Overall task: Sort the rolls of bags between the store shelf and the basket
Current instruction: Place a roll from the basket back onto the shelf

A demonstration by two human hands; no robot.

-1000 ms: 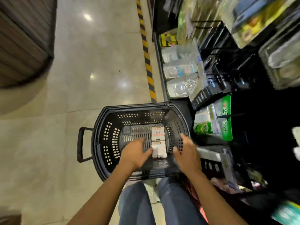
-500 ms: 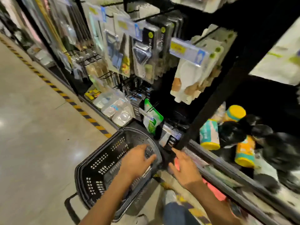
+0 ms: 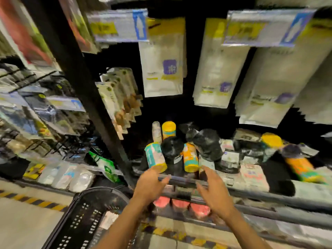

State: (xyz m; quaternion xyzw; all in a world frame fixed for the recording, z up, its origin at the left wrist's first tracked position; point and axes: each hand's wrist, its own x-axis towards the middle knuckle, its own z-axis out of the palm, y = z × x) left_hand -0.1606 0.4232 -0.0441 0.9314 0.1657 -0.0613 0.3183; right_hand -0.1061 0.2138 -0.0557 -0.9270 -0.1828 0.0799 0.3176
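Several rolls of bags stand on the low store shelf [image 3: 251,193]: a teal and yellow roll [image 3: 156,157], a black roll [image 3: 172,150], an orange roll [image 3: 190,158] and a larger black roll [image 3: 208,144]. Both hands hover empty in front of the shelf rail, fingers spread. My left hand [image 3: 149,186] is just below the teal roll. My right hand [image 3: 213,191] is below the orange roll. The black basket [image 3: 86,221] sits on the floor at lower left with a white pack inside.
Hanging white bag packs [image 3: 161,69] fill the pegs above the rolls. A black upright post [image 3: 86,90] divides the shelving. More rolls [image 3: 298,164] lie at the right. Pink items [image 3: 179,203] sit on the bottom shelf. A yellow-black floor stripe [image 3: 32,200] runs along the shelf base.
My view swung up from the basket to the shelf. Both hands left the basket and now reach toward the rolls on the shelf, empty.
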